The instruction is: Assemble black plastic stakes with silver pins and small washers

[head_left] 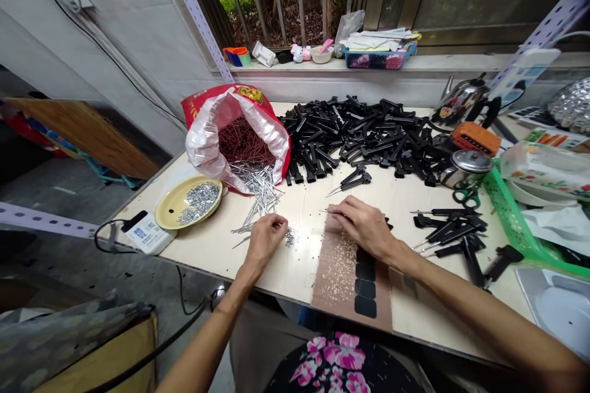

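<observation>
My left hand (267,234) is closed in a pinch over the table; anything between its fingertips is too small to make out. Beside those fingertips lies a small heap of tiny silvery pieces (291,237). My right hand (362,226) is wrapped round a black-handled metal pin; its thin tip (324,211) points left and a bit of black shows behind the hand. Beneath that hand is a brown mat (332,304), strewn with pale crumbs and bearing dark rounded squares (365,307). Loose metal rods (263,199) spill out near my left hand.
A red-and-white sack (207,141) of rods stands behind, next to a yellow dish (166,212) of small metal pieces. Black plastic parts (364,129) are piled at the back. On the right are black-handled pins (454,227), scissors (468,196) and a green tray (502,215).
</observation>
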Demonstrator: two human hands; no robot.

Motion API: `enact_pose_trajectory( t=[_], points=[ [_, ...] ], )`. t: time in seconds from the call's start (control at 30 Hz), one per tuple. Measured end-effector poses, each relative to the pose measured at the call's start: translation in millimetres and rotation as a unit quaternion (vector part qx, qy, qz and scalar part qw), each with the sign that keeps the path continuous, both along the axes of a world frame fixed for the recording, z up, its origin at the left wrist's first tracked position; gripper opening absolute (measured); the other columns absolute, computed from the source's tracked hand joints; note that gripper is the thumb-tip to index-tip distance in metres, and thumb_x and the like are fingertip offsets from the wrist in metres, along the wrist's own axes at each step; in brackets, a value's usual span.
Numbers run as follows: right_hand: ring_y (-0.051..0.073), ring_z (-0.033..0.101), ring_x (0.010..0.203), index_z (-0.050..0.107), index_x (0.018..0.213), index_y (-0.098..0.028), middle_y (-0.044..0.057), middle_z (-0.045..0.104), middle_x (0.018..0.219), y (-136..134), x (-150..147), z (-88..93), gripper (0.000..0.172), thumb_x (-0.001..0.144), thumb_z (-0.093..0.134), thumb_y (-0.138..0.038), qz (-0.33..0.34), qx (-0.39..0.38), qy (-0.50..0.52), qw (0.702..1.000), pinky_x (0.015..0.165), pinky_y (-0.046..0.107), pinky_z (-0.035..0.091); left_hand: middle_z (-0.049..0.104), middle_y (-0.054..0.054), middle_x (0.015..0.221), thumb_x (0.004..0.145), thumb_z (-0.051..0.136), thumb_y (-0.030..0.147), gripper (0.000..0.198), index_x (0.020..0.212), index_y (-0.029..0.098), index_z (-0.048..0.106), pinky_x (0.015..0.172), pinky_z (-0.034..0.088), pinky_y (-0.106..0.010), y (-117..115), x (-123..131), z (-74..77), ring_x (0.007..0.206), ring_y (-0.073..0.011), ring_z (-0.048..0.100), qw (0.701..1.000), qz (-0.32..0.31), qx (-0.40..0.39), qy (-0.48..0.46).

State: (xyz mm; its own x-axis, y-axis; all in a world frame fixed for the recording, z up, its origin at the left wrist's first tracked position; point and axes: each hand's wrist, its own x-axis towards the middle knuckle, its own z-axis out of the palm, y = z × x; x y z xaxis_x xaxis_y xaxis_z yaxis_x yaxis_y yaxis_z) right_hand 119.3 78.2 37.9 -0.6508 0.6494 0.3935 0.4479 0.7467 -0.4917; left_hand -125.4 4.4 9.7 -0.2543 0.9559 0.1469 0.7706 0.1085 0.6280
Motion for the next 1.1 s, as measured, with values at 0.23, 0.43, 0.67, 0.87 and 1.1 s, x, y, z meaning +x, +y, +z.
enact_pose_trajectory(
  t=[0.23, 0.43, 0.67, 0.87, 1.1],
  points=[
    [0.014, 0.059, 0.078, 0.064, 0.110, -0.021, 0.005, 0.060, 0.091, -13.2, -26.2, -2.7, 0.025, 0.095, 0.044, -0.026, 0.001, -0.038, 0.028, 0.999, 0.068, 0.026, 0.047, 0.067, -0.007, 0.085, 0.085, 0.050, 0.028, 0.022, 0.088, 0.019, 0.070, 0.075, 0.043, -0.035, -6.7, 0.3, -1.0, 0.081, -0.0223, 0.057, 0.997, -0.003, 0.038, 0.064],
    [0.015, 0.059, 0.081, 0.063, 0.109, -0.021, 0.005, 0.060, 0.093, -15.3, -16.2, -9.4, 0.024, 0.095, 0.044, -0.025, -0.011, -0.040, 0.022, 0.999, 0.074, 0.028, 0.048, 0.062, -0.009, 0.082, 0.088, 0.050, 0.024, 0.023, 0.085, 0.021, 0.072, 0.068, 0.039, -0.034, -8.0, 17.1, -3.8, 0.081, -0.0239, 0.048, 0.964, -0.107, 0.000, 0.243],
    [0.016, 0.059, 0.082, 0.063, 0.109, -0.020, 0.007, 0.060, 0.095, -21.1, -12.9, -8.9, 0.025, 0.095, 0.044, -0.024, -0.021, -0.030, 0.030, 0.999, 0.072, 0.029, 0.050, 0.061, -0.010, 0.078, 0.083, 0.053, 0.015, 0.015, 0.074, 0.016, 0.065, 0.071, 0.039, -0.037, -1.6, 26.8, -1.6, 0.079, -0.0243, 0.050, 0.976, -0.097, -0.003, 0.197],
    [0.015, 0.058, 0.080, 0.063, 0.113, -0.021, 0.005, 0.059, 0.093, -23.4, -18.2, -10.3, 0.026, 0.095, 0.045, -0.022, -0.004, -0.042, 0.034, 0.999, 0.071, 0.027, 0.048, 0.065, -0.005, 0.079, 0.075, 0.066, 0.034, 0.021, 0.084, 0.015, 0.064, 0.067, 0.044, -0.029, -2.2, 33.3, 7.1, 0.070, -0.0161, 0.058, 0.932, 0.022, -0.012, -0.360],
    [0.013, 0.056, 0.078, 0.064, 0.112, -0.025, 0.003, 0.058, 0.090, -22.4, -21.5, -12.0, 0.025, 0.094, 0.047, -0.022, 0.002, -0.046, 0.016, 0.999, 0.067, 0.024, 0.045, 0.067, -0.004, 0.071, 0.061, 0.081, 0.030, 0.032, 0.080, 0.010, 0.065, 0.062, 0.047, -0.022, -0.7, 52.0, 25.2, 0.061, -0.0103, 0.060, 0.805, 0.059, -0.031, -0.589]
  ],
)
